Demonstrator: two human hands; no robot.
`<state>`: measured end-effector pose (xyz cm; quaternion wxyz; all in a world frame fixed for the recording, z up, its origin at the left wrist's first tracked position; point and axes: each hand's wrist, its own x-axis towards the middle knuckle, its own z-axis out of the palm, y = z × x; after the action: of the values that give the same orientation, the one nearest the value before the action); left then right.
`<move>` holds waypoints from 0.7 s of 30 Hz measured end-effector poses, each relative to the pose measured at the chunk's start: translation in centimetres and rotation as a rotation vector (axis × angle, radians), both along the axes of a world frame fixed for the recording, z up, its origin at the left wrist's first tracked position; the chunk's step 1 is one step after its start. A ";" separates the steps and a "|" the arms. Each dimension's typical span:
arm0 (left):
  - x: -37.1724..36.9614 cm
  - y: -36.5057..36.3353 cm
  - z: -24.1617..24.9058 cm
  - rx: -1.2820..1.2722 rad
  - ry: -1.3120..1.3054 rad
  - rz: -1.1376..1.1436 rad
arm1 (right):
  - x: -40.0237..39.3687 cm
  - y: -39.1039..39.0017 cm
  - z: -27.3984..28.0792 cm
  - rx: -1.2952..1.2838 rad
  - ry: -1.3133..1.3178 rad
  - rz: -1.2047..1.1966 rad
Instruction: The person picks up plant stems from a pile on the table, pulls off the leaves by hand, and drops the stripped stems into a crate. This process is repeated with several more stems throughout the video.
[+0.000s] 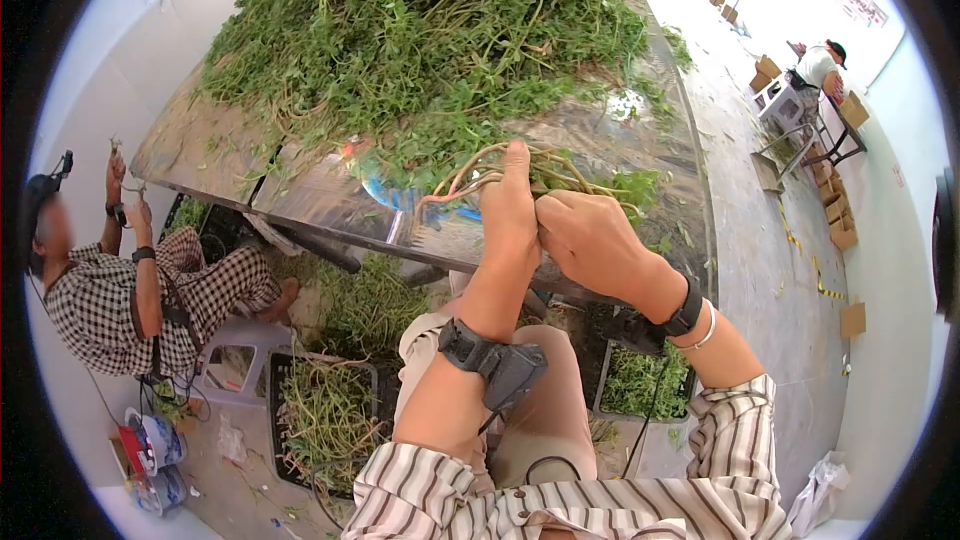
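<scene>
A small bunch of leafy green stems (pixel 462 176) lies across my two hands just above the near edge of the table (pixel 315 185). My left hand (pixel 510 208) is closed around the stems with its thumb on top, their pale ends poking out to the left. Close beside it, my right hand (pixel 590 237) is also closed, its curled fingers against the same bunch. Leaves (pixel 635 185) show beyond its knuckles; the fingertips are hidden. Behind both hands rises a large heap of the same greens (pixel 420 50), with loose sprigs scattered toward me.
Black crates of greens stand on the floor at lower left (pixel 275 410) and lower right (pixel 603 400). A person in checked clothes (pixel 100 315) sits at the left near a stool (pixel 240 340). Another person (pixel 818 70) and cardboard boxes (pixel 838 205) are far right.
</scene>
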<state>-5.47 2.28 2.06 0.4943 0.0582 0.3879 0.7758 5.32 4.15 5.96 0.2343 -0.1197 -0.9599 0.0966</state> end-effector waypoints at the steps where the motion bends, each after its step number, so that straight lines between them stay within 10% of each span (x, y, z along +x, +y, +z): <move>1: -0.1 0.0 0.0 -0.001 0.001 0.003 | 0.0 -0.2 0.1 0.026 -0.027 0.020; 21: 0.6 0.1 -0.1 0.120 -0.064 -0.094 | 0.9 0.5 0.9 -0.602 0.075 0.024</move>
<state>-4.84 2.35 2.00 0.5379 0.0809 0.3213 0.7751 6.25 4.63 6.84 0.2223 -0.1689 -0.8802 0.3837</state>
